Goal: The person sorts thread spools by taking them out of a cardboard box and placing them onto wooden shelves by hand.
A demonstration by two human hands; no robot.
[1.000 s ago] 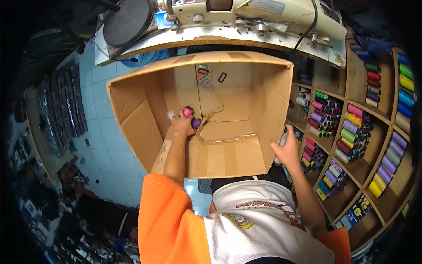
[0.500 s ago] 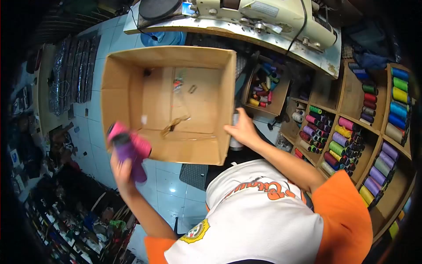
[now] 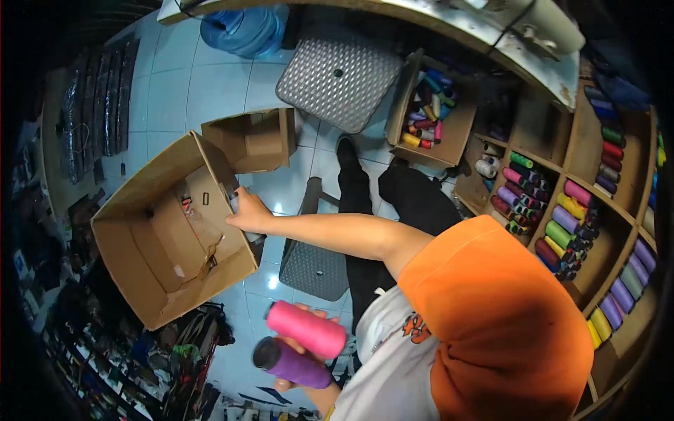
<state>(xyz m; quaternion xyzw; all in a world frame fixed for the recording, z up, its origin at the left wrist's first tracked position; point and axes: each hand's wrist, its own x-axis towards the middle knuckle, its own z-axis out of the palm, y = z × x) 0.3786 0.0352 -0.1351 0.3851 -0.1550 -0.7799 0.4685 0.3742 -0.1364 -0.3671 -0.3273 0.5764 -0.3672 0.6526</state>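
Observation:
My right hand (image 3: 250,211) is closed on the near side wall of a large open cardboard box (image 3: 126,217), which is tilted with its opening towards me. Something grey, partly hidden, shows beside that hand; I cannot make out what it is. Inside the box lie a few small scraps. In my left hand (image 3: 303,345) are two cones of thread, a pink cone (image 3: 306,330) and a purple cone (image 3: 293,363) side by side. Their dark ends point left, away from my body.
A smaller cardboard box (image 3: 253,144) stands on the tiled floor behind the large one. Grey stools (image 3: 340,81) and a blue water bottle (image 3: 246,31) are near the worktable. At right are a carton of spools (image 3: 456,133) and wooden shelves (image 3: 554,168) of thread. Cluttered goods fill the lower left.
The large box has swung left and lower with my right hand on its wall. My left hand has brought the pink and purple cones out from beside the box, towards my body.

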